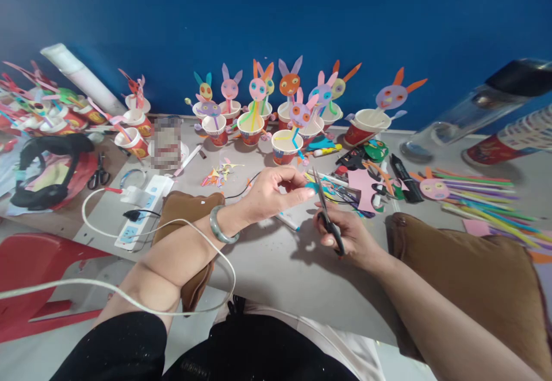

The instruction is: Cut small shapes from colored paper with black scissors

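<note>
My left hand (278, 191), with a bangle (222, 226) on its wrist, pinches a small piece of teal paper (312, 186) between thumb and fingertips. Black-handled scissors (330, 229) are gripped in my right hand (345, 234), their blades pointing up and away beside the teal piece. Whether the blades touch the paper I cannot tell. Below the hands, a white marker with a blue end (288, 222) lies on the grey table (276, 277). Just beyond my left hand stands a paper cup (285, 148) with a pink-eared rabbit figure (301, 115) in it.
More paper cups with rabbit figures line the blue wall (276, 13). Pink paper scrap (361, 188), a black marker (406, 180) and coloured strips (483, 197) lie right. Brown cushions (470, 272) flank the hands. A white cable (228, 277) loops over my left forearm near a power strip (144, 211).
</note>
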A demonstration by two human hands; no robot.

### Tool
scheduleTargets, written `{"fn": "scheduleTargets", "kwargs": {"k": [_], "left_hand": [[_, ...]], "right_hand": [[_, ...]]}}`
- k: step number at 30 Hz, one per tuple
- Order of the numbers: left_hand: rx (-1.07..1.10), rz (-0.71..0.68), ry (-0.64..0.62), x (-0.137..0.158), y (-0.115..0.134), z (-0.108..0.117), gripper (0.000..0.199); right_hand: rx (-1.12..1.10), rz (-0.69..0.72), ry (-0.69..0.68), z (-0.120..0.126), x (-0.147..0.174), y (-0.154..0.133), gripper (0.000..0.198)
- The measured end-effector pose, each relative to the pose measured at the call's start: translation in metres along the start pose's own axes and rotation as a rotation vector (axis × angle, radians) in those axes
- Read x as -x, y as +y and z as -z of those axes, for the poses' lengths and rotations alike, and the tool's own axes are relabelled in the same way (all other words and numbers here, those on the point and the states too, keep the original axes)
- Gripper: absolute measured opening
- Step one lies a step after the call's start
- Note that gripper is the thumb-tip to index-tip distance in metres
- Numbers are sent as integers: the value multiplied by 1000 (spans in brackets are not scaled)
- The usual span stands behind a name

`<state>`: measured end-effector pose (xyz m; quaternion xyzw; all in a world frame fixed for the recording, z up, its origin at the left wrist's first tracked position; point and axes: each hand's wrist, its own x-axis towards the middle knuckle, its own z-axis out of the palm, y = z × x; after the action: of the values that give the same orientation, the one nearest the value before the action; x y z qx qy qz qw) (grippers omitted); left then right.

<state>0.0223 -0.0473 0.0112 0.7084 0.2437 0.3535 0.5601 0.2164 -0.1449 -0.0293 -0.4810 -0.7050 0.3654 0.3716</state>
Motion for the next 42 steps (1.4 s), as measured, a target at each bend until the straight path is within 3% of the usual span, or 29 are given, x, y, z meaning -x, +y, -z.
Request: {"fn": "scheduleTargets", "kwargs": {"k": [17,42], "left_hand": [[-39,21,-16,0,-1,0,24],[68,99,-9,-2,3,0,21]], "right_hand": [[21,-8,-7,1,-1,1,66],[39,-4,13,0,-1,4,65]]}}
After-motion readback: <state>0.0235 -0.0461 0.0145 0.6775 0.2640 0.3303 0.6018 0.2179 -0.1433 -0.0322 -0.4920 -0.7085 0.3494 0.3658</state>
